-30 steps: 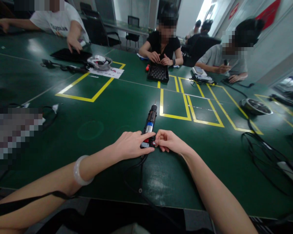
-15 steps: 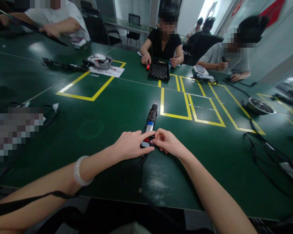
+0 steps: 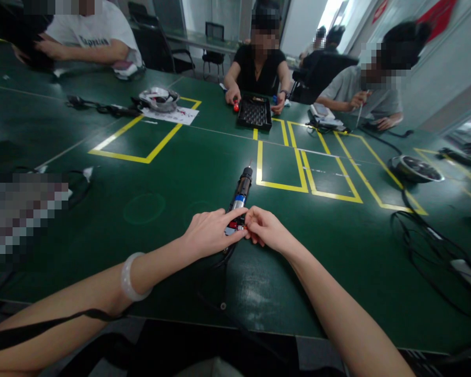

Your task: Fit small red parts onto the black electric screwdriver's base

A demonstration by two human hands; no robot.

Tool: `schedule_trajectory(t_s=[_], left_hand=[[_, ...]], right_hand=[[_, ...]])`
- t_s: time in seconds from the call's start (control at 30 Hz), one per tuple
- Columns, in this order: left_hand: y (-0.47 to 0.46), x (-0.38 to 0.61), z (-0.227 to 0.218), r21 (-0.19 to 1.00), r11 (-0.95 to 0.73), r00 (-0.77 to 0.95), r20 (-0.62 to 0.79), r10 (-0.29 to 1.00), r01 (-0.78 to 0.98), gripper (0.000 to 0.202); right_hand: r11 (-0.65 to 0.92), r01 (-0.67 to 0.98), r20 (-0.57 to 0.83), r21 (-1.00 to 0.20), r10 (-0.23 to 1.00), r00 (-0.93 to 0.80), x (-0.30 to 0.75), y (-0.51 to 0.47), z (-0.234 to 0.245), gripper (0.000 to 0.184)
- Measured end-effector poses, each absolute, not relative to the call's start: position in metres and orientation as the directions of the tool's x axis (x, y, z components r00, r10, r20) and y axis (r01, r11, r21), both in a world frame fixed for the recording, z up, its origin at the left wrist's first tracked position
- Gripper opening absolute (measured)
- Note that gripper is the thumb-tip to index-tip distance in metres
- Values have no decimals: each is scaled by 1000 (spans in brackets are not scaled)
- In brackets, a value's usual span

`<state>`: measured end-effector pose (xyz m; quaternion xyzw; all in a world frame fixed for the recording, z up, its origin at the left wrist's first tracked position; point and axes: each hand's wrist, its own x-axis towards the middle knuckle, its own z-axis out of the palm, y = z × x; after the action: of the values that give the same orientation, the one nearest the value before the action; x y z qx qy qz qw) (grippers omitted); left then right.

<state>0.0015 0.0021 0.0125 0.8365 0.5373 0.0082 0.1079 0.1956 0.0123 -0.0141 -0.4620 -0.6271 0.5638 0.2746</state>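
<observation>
An electric screwdriver [image 3: 243,184] lies on the green table, its thin bit pointing away from me. The housing is open near my end, baring a silver and blue motor part and small red and grey parts. My left hand [image 3: 210,230] holds this near end from the left, thumb and forefinger along either side. From the right, my right hand [image 3: 265,226] has its fingers pinched together at the exposed parts. Whatever lies between those fingertips is too small or hidden to make out. A black cable [image 3: 228,256] runs from the tool toward the table's front edge.
Yellow tape rectangles [image 3: 282,186] mark the green table [image 3: 172,183]. Across it, a person works at a black tray [image 3: 255,112]. A metal bowl [image 3: 159,99] sits on paper at far left, another bowl [image 3: 416,170] at right beside tangled black cables [image 3: 416,235].
My right fingers have shifted slightly at the screwdriver's open end; my left hand keeps its hold. Across the table, the person at far left now has a dark item in hand.
</observation>
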Motion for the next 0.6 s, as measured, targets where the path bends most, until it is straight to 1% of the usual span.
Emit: schedule_trajectory(t_s=[0.1, 0.2, 0.3, 0.4, 0.6], left_hand=[[0, 3, 12, 176, -389, 405, -64, 912, 904, 57], [-2, 3, 11, 182, -396, 409, -38, 912, 900, 51], [-1, 3, 10, 193, -401, 414, -35, 909, 896, 49], [5, -2, 10, 178, -396, 408, -34, 912, 901, 48], [35, -41, 12, 147, -294, 305, -59, 951, 945, 55]], right_hand=[[-20, 262, -140, -965, 882, -449, 196, 12, -15, 14], [27, 272, -110, -962, 873, -475, 196, 12, -15, 17], [45, 268, -95, -962, 868, -487, 196, 12, -15, 16], [56, 267, -87, -962, 865, -495, 197, 13, -15, 16], [27, 266, -104, -964, 877, -468, 199, 15, -15, 9]])
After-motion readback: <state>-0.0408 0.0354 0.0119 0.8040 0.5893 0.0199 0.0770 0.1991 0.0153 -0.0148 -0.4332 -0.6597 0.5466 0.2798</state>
